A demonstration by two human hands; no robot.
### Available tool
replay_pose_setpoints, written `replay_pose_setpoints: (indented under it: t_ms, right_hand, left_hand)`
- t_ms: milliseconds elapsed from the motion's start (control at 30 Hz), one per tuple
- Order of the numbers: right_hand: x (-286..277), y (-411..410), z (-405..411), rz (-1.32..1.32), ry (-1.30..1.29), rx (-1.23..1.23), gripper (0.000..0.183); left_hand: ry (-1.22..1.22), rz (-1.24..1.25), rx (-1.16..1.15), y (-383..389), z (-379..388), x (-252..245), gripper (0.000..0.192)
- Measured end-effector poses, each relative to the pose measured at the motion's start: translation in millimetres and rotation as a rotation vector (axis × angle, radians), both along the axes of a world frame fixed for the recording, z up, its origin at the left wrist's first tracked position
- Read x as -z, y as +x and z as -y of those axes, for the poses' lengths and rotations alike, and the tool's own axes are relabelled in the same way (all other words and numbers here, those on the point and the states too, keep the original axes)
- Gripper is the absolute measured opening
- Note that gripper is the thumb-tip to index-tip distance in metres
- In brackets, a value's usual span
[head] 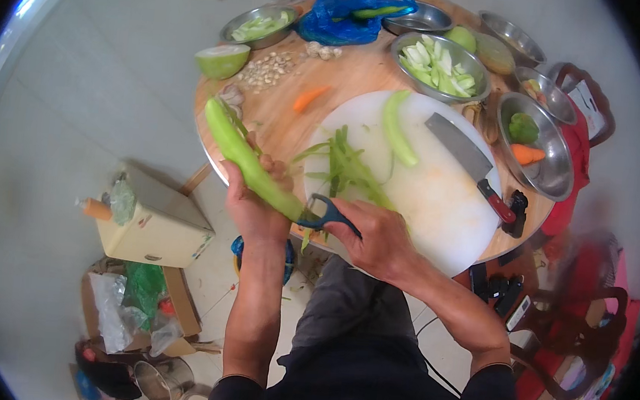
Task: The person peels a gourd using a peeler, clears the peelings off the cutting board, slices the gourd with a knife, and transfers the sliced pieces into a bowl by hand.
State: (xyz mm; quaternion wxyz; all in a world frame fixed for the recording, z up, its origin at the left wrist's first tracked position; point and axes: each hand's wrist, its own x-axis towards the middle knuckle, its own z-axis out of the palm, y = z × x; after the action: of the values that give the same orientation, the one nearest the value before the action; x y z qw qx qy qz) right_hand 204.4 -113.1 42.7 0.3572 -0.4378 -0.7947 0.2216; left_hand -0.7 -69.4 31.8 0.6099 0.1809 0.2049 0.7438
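Observation:
My left hand grips a long pale-green gourd, tilted with its far end up and to the left. In my right hand is a dark-handled vegetable peeler, its head against the gourd's near end. Below and beyond them lies a round white cutting board. A heap of green peelings covers the board's left part, and some strips hang near its front edge. A curved peeled green piece rests toward the back of the board. Beside it lies a cleaver with a red-brown handle.
On the round wooden table are an orange carrot piece, garlic, and a cut green gourd half. Metal bowls ring the back and right, one with cut green pieces, one with a carrot. A blue plastic bag sits behind.

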Motion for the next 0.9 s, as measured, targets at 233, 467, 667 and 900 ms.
replay_pose_setpoints:
  t_ms: [233,467,667,900]
  right_hand:
    - [16.2,28.0,6.5,0.039,-0.169,0.027,0.033]
    - [1.6,-6.4,-10.1,-0.081,-0.122,-0.074,0.033]
    - [20.2,13.5,5.8,0.063,-0.082,-0.056,0.034]
    - [5.4,10.4,-0.6,0.012,-0.046,-0.007,0.037]
  left_hand:
    - [0.168,0.089,0.026,-23.4,-2.7,13.3,0.056]
    - [0.107,0.039,0.004,-5.5,-1.6,6.2,0.060]
    - [0.164,-0.013,-0.076,-16.0,-9.5,7.9,0.061]
    - [0.148,-0.027,-0.082,-9.0,-8.4,3.6,0.062]
